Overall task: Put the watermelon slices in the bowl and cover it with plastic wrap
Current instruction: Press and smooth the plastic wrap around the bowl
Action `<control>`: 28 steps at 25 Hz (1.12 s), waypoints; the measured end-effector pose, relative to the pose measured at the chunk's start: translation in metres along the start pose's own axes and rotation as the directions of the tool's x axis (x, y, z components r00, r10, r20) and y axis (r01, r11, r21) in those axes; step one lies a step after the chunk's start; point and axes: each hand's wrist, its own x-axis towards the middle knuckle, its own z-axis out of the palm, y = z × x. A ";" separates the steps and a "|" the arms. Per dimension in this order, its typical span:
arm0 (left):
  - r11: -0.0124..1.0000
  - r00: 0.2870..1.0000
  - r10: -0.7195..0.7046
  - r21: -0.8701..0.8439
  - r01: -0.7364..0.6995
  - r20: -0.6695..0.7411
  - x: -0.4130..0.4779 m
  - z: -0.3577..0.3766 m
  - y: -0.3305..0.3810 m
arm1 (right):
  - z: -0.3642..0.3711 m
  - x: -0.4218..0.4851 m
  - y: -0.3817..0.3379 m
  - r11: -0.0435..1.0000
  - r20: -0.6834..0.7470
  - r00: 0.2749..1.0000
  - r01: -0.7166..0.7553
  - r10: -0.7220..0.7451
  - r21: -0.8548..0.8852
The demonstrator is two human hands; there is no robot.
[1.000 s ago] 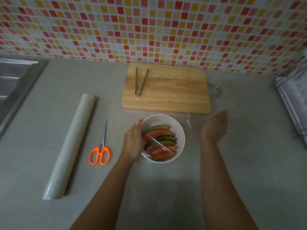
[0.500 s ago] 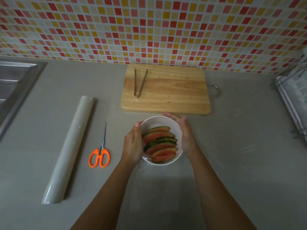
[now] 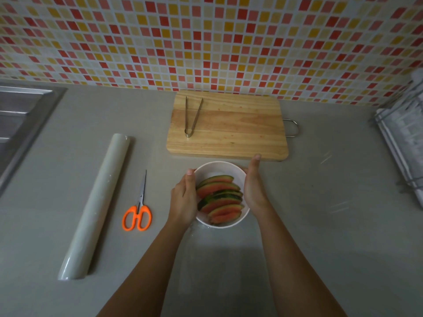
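A white bowl (image 3: pixel 219 167) sits on the grey counter just in front of the cutting board, with several watermelon slices (image 3: pixel 220 199) stacked in it. Clear plastic wrap lies over the bowl; a loose flap of the wrap (image 3: pixel 192 239) trails on the counter toward me. My left hand (image 3: pixel 184 202) presses flat against the bowl's left side. My right hand (image 3: pixel 253 186) cups the right side, fingers straight and reaching the board's near edge. The roll of plastic wrap (image 3: pixel 96 204) lies on the counter to the left.
Orange-handled scissors (image 3: pixel 138 213) lie between the roll and the bowl. Metal tongs (image 3: pixel 191 115) rest on the wooden cutting board (image 3: pixel 229 126) at the tiled wall. A steel sink (image 3: pixel 18 120) is at far left, a wire rack (image 3: pixel 402 138) at far right.
My right hand swung in from the right, where it held the wrap stretched out, and now lies against the bowl's right side. The left hand has stayed on the bowl.
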 end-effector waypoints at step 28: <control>0.994 0.984 -0.022 0.105 0.041 -0.175 -0.001 -0.001 -0.003 | 0.012 -0.020 -0.011 0.901 -0.344 0.929 -0.259 0.134 -0.349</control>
